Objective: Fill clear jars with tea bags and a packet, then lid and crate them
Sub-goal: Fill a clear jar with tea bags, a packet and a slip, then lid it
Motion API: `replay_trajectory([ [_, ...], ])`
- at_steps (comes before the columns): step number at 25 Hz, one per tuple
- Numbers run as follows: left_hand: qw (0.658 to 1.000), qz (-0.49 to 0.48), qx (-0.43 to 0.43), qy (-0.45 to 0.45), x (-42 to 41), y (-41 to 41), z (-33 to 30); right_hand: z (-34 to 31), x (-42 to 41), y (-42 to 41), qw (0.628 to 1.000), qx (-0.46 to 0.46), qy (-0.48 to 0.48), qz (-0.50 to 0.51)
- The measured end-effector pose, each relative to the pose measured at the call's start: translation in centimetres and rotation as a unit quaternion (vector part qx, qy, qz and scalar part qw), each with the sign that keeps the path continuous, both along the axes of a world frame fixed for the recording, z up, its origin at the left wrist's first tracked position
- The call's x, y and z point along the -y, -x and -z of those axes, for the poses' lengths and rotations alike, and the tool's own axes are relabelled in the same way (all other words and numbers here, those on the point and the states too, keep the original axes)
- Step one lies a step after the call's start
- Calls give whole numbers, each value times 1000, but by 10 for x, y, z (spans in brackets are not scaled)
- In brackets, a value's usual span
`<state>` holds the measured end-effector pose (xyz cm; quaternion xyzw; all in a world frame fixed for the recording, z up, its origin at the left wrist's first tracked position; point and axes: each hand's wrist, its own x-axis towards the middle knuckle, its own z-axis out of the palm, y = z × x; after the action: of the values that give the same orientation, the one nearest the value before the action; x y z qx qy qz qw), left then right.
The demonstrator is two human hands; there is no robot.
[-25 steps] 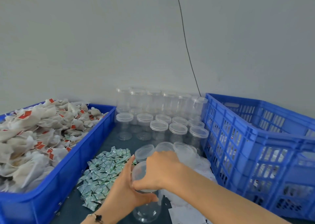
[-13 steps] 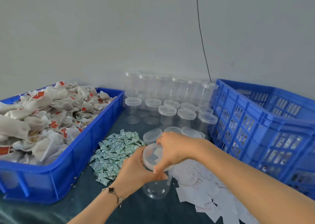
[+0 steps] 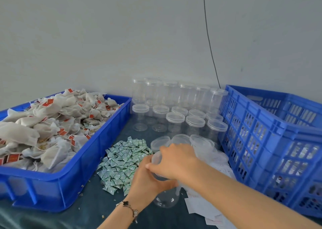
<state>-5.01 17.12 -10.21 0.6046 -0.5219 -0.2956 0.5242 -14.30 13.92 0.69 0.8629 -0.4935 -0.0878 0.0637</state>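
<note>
Both hands on clear jar [image 3: 165, 198], left grip [image 3: 148, 180] round body, right grip [image 3: 176, 161] clasping lid

A small packing workroom is showing here: a blue tray [image 3: 97, 152] brimming with tea bags [image 3: 52, 124]; rows of lidded clear jars [image 3: 176, 114] standing against a bare wall [image 3: 122, 37]; packets [image 3: 122, 161] heaped loose; a crate [image 3: 271, 141] waiting alongside.

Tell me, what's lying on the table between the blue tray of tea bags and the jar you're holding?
A heap of small green-and-white packets lies between the tray and the jar, as the head view shows.
</note>
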Motion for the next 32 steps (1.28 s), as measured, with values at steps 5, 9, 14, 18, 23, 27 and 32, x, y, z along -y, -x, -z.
replay_trajectory([
  [5, 999, 14, -49, 10, -4, 6, -1, -38, 12, 6, 976, -15, -188, -106],
  [9, 997, 28, -65, 15, 0, 0, 0, -77, 27, 5, 967, 69, -146, -198],
  [14, 997, 40, -67, 18, 2, -1, 7, -119, 70, 56, 983, 175, 47, -35],
  [18, 997, 38, -68, 26, 2, 1, 11, -40, 87, 122, 957, 210, -67, 187],
  [23, 998, 52, -23, -7, 2, -2, -3, 21, 84, 151, 956, 210, -108, 173],
  [27, 991, 114, 62, -11, 11, -26, -54, 7, 73, 103, 974, 207, -80, 49],
  [32, 988, 103, 92, 72, 15, -72, -108, -31, 50, 17, 947, 308, -38, -86],
])
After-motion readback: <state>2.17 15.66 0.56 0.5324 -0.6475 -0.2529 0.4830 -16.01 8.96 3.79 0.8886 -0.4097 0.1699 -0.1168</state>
